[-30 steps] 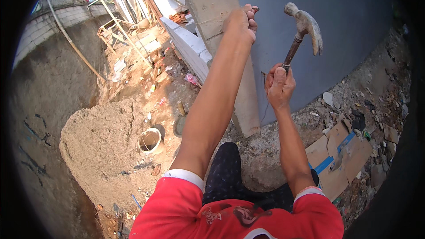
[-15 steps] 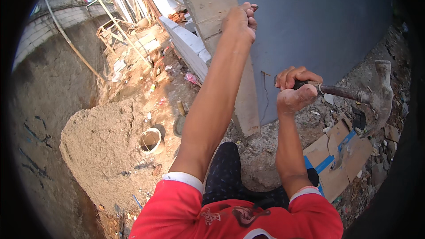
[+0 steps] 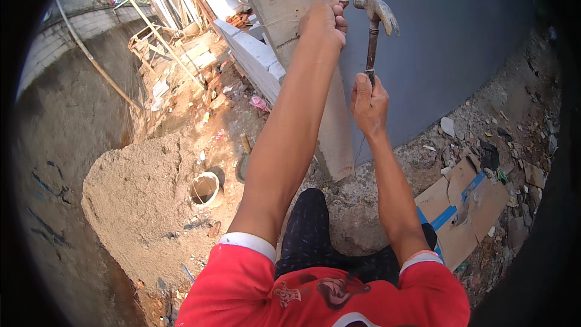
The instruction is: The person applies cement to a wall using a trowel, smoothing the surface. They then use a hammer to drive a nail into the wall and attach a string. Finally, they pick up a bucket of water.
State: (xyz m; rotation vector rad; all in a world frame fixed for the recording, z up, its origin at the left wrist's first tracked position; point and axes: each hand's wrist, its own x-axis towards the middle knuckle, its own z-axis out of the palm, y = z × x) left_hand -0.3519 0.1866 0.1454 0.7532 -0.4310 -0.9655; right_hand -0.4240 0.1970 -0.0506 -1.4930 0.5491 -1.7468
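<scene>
Claw hammer (image 3: 374, 18) raised upright against the grey wall (image 3: 442, 36), head level with the left fist, face turned toward it. Right hand (image 3: 369, 102) wrapped tight round the low end of the handle, fingers fully closed. Left hand (image 3: 325, 19) pinched shut high up at the edge of the concrete column (image 3: 284, 6); what it pinches is too small to make out — probably a nail, going by the pose.

Step in hand, as judged: a striking stroke, hammer close to the left fingertips. Next move calls for a short, square blow that lands clear of those fingers, with the left hand steady against the column.

Outward, on the rubble to the right of the person's legs: flattened brown cardboard (image 3: 463, 206) crossed by a blue strip, lying flat, print not readable. Small pink wrapper (image 3: 259, 103) on the dirt by the low white block wall (image 3: 251, 54). Sand heap (image 3: 145, 194) to the left, a round pipe opening (image 3: 206, 189) at its foot.
</scene>
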